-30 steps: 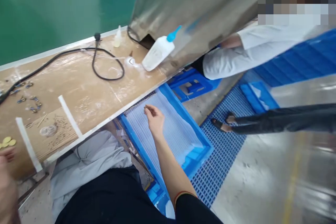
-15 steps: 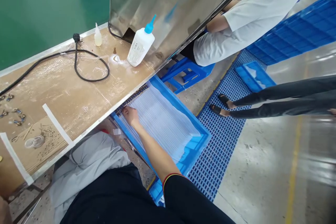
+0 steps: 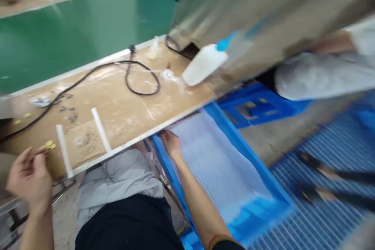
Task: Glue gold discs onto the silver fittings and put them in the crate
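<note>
My left hand (image 3: 29,179) hangs at the bench's near left edge, fingers apart, just below a few small yellow discs (image 3: 50,145). I cannot see anything in it. My right hand (image 3: 171,143) lies at the end of a ribbed, translucent white stack (image 3: 216,164) in a blue plastic crate (image 3: 252,156), right under the bench edge. Blur hides whether its fingertips pinch something. Several small metal parts (image 3: 69,112) lie further along the bench (image 3: 117,113), beyond a cardboard piece (image 3: 84,140) between white strips.
A white glue bottle (image 3: 203,65) with a blue nozzle and a black cable (image 3: 143,82) lie on the bench. A metal sheet (image 3: 249,8) leans above it. A co-worker's sleeve (image 3: 322,78) and feet (image 3: 313,168) show at right, by a blue stool (image 3: 254,105).
The whole view has swung and blurred. My left hand has risen into view by the yellow discs. My right hand stays at the stack's end near the bench edge.
</note>
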The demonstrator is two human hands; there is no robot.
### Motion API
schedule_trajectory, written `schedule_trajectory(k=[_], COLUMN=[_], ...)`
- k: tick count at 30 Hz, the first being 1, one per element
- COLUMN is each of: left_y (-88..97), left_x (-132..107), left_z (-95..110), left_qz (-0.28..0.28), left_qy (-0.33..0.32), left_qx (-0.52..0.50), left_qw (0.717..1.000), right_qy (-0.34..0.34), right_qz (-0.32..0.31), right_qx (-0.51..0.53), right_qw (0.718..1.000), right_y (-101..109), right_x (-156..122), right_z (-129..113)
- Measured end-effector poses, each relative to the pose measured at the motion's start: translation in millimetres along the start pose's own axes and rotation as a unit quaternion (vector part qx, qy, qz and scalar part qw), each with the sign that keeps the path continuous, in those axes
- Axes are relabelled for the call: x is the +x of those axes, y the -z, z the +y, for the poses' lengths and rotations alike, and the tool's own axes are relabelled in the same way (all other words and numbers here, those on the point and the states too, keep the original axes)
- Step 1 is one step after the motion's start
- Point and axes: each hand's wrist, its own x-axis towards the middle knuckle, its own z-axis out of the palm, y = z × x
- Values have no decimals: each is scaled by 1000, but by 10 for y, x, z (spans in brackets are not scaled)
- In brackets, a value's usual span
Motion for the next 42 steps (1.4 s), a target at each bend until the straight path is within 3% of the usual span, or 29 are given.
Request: schedule_trajectory(k=[1,6,8,10,12,15,17,20,22,25,36,42], left_y=[-7,11,40,68,87,103,112,124,129,133,164,183], left_x=[-30,-110,-144,-175,-196,-212,-221,-244,-267,-304,-324,-315], left_z=[46,128,131,129,116,73,34,-26,-61,-103,-132,-95], left_qz=[44,52,46,36,29,23,23,19,15,3,-41,-2], left_qy=[6,40,49,56,62,71,77,90,97,110,118,117], left_qx=[-29,-47,-52,-56,-59,-74,-83,-106,-123,-133,-147,-138], left_qw=[999,997,996,996,996,995,993,990,988,985,981,983], right_qy=[17,61,96,173,264,360,401,432,446,471,513,535], right_qz=[19,170,203,152,13,-187,-247,-282,-285,-285,-289,-316], right_qx=[13,62,113,143,126,118,116,73,42,15,-15,-54], right_qw=[1000,982,968,962,956,906,875,854,847,835,808,782], right_y=[51,413,503,454,222,-418,-929,-1597,-1894,-2111,-2260,-2232], right_x=[-53,-223,-241,-199,-69,246,457,663,712,697,527,416], right_z=[-48,-443,-822,-1329,-1879,-2602,-2953,-3278,-3383,-3429,-3472,-3501])
